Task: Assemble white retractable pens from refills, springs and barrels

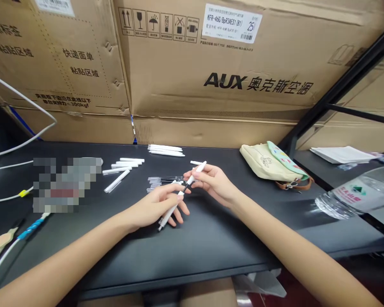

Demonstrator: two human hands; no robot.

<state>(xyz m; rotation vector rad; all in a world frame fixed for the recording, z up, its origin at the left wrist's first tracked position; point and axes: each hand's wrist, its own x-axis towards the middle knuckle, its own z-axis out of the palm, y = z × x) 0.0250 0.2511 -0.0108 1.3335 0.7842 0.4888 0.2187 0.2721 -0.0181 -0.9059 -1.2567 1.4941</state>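
On the black table (179, 256) I count three white pen barrels (165, 150) lying together; my left hand (156, 207) and my right hand (211, 183) both grip one white pen (168, 216).

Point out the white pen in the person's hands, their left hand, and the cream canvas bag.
White pen (168, 216): head view, on its lower barrel.
Left hand (156, 205): head view, on the back of the hand.
Cream canvas bag (265, 167): head view, on its front panel.
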